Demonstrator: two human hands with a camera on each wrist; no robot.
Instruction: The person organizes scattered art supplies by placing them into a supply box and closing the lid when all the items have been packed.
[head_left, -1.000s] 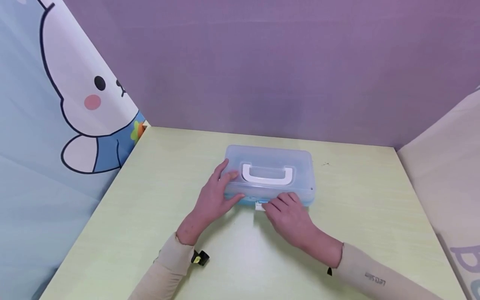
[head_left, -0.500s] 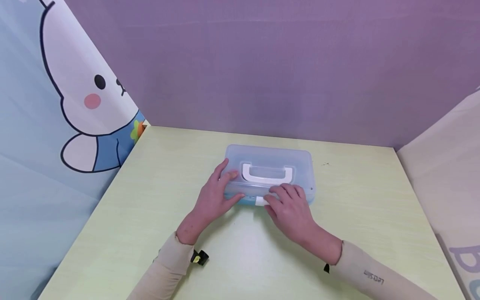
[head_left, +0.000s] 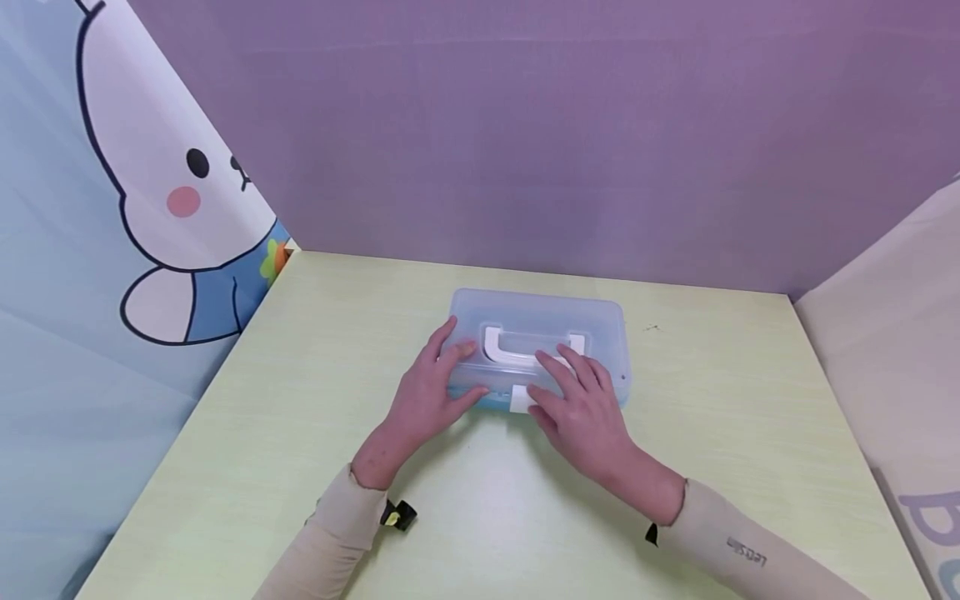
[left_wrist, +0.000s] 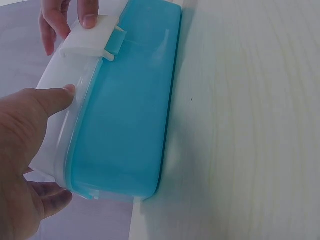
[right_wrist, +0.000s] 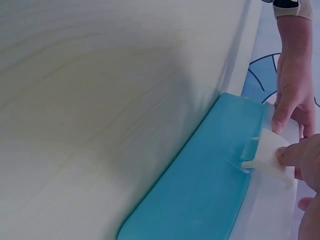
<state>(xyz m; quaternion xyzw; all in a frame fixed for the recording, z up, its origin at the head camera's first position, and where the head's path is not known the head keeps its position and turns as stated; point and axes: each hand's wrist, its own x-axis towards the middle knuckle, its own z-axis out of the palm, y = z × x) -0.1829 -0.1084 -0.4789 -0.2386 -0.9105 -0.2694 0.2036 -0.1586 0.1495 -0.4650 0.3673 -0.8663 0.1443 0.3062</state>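
Observation:
A plastic storage box (head_left: pixel 540 310) with a clear lid and blue base (left_wrist: pixel 125 115) rests on the table. Its white carrying handle (head_left: pixel 492 345) lies on the lid, partly hidden by fingers. My left hand (head_left: pixel 423 396) holds the box's left end, thumb at the lid's front edge and other fingers over the lid and end wall. At the front middle is a white latch (left_wrist: pixel 90 37), turned up across the lid's edge. My right hand (head_left: pixel 585 421) presses this latch with the thumb, while its other fingers spread over the lid toward the handle.
The pale table (head_left: pixel 300 400) extends around the box, with a small dark mark (head_left: pixel 651 327) to its right. A purple partition (head_left: pixel 540 142) stands behind. A rabbit-print cloth (head_left: pixel 75 350) hangs at the left, and a pale cloth (head_left: pixel 900 333) at the right.
The white latch has swung up from sticking outward to lying against the lid's edge. My right fingers have moved forward over the lid and spread. The box and left hand have stayed put.

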